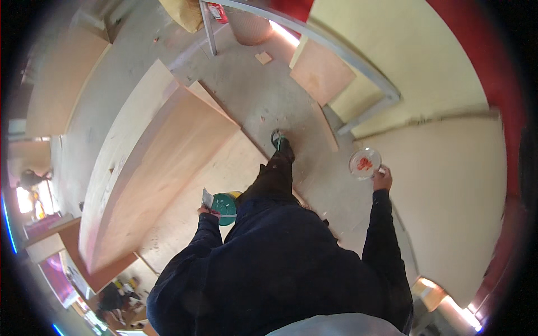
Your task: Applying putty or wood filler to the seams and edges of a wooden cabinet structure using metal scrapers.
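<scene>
Seemingly carrying: left of centre, your left hand (204, 211) grips flat grey piece (207, 198), perhaps green tub (225, 205); your right hand (382, 179) pinches clear dish (355, 163). Next move needs dish level.

On the right I see a clear round dish (355, 168), gripped at its near edge, orange-red matter (365, 163) in its middle. On the left I make out a green round container (224, 206), pale-banded, beside a flat greyish blade (207, 198).
</scene>
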A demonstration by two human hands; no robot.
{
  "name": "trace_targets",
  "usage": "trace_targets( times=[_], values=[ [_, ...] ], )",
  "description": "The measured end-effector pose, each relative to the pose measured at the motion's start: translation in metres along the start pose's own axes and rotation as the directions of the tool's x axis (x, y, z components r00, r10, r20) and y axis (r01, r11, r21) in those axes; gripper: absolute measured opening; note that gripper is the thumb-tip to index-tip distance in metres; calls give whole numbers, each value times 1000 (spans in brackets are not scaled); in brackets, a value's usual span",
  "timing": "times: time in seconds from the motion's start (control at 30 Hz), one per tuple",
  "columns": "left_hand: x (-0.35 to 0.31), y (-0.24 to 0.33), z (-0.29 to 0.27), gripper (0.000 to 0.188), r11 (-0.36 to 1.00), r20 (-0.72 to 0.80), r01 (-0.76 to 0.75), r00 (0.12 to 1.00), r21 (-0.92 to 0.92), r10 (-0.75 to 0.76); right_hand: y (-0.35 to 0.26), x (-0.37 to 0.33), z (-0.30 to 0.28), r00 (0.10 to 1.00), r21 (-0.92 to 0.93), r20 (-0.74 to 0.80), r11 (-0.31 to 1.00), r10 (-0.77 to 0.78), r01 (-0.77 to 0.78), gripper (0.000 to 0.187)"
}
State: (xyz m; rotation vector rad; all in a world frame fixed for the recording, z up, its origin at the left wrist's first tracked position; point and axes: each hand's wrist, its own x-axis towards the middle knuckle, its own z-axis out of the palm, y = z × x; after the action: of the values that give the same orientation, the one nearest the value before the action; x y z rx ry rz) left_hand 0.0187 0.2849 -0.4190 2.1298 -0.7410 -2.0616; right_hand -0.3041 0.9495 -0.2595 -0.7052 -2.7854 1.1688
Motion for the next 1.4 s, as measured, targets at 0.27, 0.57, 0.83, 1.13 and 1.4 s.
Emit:
trace_targets(
  times=[0.27,0.57,0.83,1.13,1.4],
  values=[
    [44,-35,167,38,983,75,-89,992,-163,102,-160,142,80,939,39,342,999,-28,16,29],
    [49,-23,318,47,996,-93,-11,996,-84,3,-351,248,205,747,133,507,896,-430,425,32],
    [77,-35,386,36,988,-228,-142,966,-59,125,-453,295,384,383,221,669,663,-637,715,34],
    [56,-88,423,41,937,-355,-143,935,-320,22,-490,248,581,436,267,838,944,-327,194,22],
    [83,-148,429,34,943,-289,11,951,-333,-113,-422,201,665,465,124,883,924,63,-361,30]
  ],
)
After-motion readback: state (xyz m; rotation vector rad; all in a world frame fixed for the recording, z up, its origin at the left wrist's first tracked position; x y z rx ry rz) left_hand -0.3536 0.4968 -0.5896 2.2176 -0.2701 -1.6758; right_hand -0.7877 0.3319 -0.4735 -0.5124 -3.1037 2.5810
